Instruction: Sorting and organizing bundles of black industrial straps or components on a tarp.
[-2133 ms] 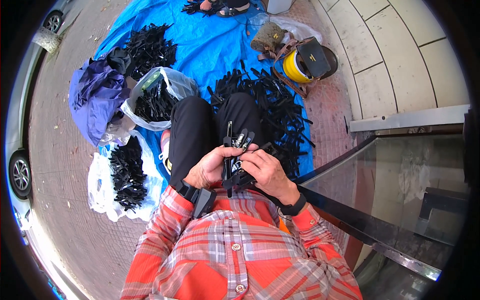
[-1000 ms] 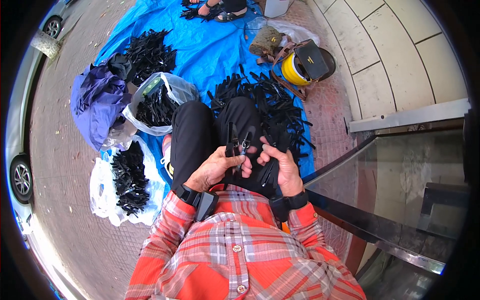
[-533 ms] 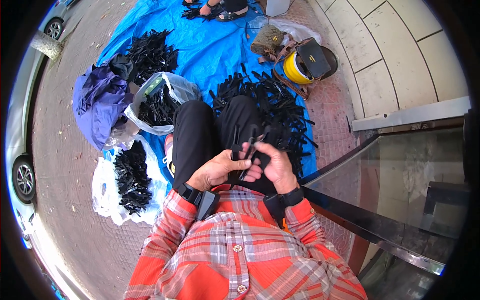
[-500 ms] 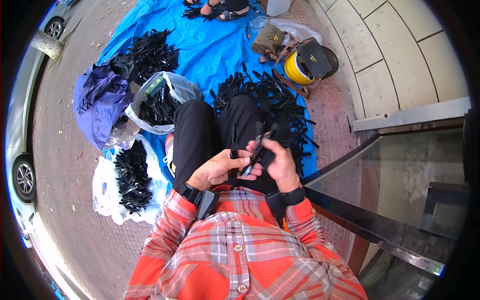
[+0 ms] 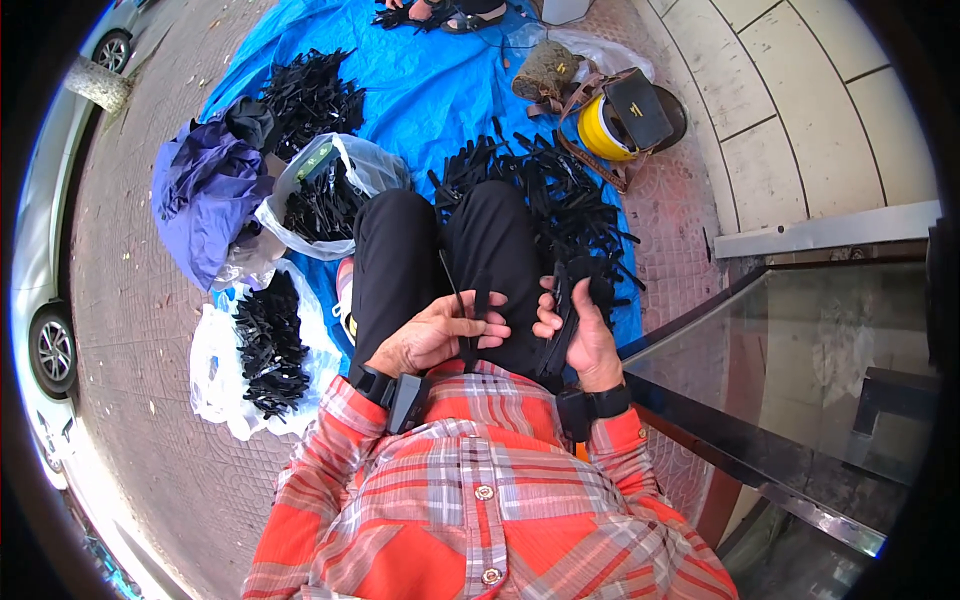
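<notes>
Over my lap, my left hand pinches a few thin black strips between thumb and fingers, their ends sticking up and down. A hand's width to its right, my right hand has its fingers wrapped round a bundle of black strips, thumb pointing up. The two hands are apart. What exactly the strips are is too small to tell. Just beyond my knees lies a large loose pile of similar black strips on a blue tarp.
At left are a clear bag of strips, a white bag with a strip heap, and purple cloth. A yellow container with a dark bag stands right. Another person's hand touches strips at the far edge. A glass case is beside me.
My hands have moved apart. The right hand has shifted right with its bundle of strips, while the left still pinches strips, now tilted differently.
</notes>
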Action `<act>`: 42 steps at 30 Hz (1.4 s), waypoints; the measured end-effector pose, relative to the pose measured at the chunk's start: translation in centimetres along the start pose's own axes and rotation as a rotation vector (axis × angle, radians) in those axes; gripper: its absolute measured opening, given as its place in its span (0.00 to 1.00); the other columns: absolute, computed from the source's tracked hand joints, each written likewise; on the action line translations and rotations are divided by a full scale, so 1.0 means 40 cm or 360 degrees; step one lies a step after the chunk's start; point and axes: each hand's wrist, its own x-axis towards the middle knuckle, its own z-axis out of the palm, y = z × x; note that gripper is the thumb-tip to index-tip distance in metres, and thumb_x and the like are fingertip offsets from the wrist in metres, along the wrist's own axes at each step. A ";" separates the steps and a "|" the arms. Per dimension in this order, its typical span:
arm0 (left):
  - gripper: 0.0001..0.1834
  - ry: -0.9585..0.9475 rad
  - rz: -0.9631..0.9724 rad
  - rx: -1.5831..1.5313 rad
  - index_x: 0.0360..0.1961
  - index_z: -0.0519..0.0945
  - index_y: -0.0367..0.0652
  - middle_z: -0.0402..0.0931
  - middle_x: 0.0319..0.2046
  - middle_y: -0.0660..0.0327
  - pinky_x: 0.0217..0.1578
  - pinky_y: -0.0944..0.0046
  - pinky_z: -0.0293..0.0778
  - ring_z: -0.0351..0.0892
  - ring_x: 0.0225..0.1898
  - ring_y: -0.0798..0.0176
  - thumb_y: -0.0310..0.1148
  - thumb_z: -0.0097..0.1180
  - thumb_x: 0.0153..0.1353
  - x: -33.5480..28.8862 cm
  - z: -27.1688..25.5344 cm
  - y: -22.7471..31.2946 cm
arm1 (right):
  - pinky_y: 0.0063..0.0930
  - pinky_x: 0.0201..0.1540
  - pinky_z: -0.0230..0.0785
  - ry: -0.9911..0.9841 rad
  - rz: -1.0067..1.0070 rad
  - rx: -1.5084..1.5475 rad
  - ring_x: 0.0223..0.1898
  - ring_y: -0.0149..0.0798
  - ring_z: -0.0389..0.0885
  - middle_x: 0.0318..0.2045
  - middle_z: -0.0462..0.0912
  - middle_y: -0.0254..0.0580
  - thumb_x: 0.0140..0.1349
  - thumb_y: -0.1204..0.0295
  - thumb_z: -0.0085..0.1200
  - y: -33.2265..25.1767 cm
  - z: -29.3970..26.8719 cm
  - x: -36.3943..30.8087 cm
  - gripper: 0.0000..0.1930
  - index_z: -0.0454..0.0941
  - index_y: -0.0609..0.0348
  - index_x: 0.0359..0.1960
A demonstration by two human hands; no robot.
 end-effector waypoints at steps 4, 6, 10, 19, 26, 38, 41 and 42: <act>0.30 0.0109 -0.0025 -0.0225 0.65 0.57 0.43 0.74 0.45 0.51 0.45 0.57 0.79 0.81 0.42 0.55 0.20 0.48 0.62 0.005 0.031 0.017 | 0.20 0.23 0.63 0.0230 -0.0098 -0.0649 0.24 0.26 0.74 0.28 0.78 0.35 0.51 0.80 0.63 0.055 0.033 0.006 0.16 0.74 0.61 0.42; 0.37 0.0058 0.0061 0.0074 0.68 0.49 0.48 0.75 0.44 0.50 0.44 0.56 0.79 0.81 0.42 0.53 0.18 0.49 0.61 0.009 0.061 0.019 | 0.18 0.23 0.64 0.0204 -0.0097 -0.0860 0.25 0.25 0.75 0.27 0.79 0.32 0.48 0.80 0.64 0.067 0.055 0.020 0.12 0.78 0.60 0.35; 0.42 -0.0005 0.0051 0.0249 0.70 0.44 0.51 0.74 0.45 0.48 0.44 0.54 0.79 0.80 0.43 0.51 0.16 0.50 0.59 0.011 0.079 0.025 | 0.17 0.23 0.64 0.0201 -0.0254 -0.0959 0.24 0.24 0.75 0.25 0.79 0.31 0.49 0.77 0.65 0.077 0.097 0.033 0.09 0.79 0.60 0.32; 0.45 -0.0133 -0.0262 -0.0546 0.58 0.64 0.36 0.75 0.49 0.47 0.51 0.48 0.72 0.76 0.50 0.51 0.70 0.31 0.60 0.019 0.006 0.040 | 0.30 0.41 0.74 -0.0717 -0.1043 -0.2494 0.38 0.43 0.81 0.36 0.79 0.42 0.44 0.79 0.65 -0.041 0.190 0.030 0.23 0.73 0.59 0.43; 0.48 -0.0148 -0.0161 -0.1116 0.53 0.67 0.34 0.75 0.49 0.48 0.49 0.51 0.73 0.78 0.46 0.53 0.73 0.34 0.55 -0.029 -0.026 0.037 | 0.33 0.41 0.69 -0.1650 -0.1148 -0.3215 0.37 0.45 0.72 0.31 0.74 0.41 0.40 0.82 0.52 0.016 0.236 0.108 0.18 0.72 0.62 0.38; 0.38 0.0135 0.0497 -0.1207 0.61 0.60 0.40 0.67 0.55 0.45 0.55 0.43 0.66 0.69 0.56 0.49 0.61 0.39 0.63 -0.140 -0.173 0.021 | 0.26 0.30 0.73 -0.0702 0.0571 -0.1113 0.23 0.36 0.79 0.23 0.79 0.44 0.57 0.77 0.55 0.310 0.538 0.659 0.05 0.76 0.65 0.33; 0.30 0.0461 0.0595 -0.1184 0.59 0.62 0.37 0.73 0.48 0.47 0.52 0.52 0.71 0.74 0.51 0.53 0.52 0.40 0.67 -0.153 -0.181 0.034 | 0.30 0.22 0.72 -0.0074 0.0597 -0.1329 0.22 0.38 0.79 0.22 0.78 0.45 0.55 0.79 0.55 0.492 0.402 0.898 0.05 0.75 0.69 0.30; 0.28 0.0466 0.0688 -0.1220 0.58 0.63 0.37 0.74 0.46 0.48 0.49 0.54 0.72 0.76 0.48 0.54 0.49 0.40 0.67 -0.156 -0.187 0.035 | 0.30 0.20 0.71 0.0075 0.0548 -0.1494 0.21 0.38 0.79 0.21 0.78 0.46 0.54 0.80 0.54 0.530 0.352 0.961 0.03 0.75 0.70 0.29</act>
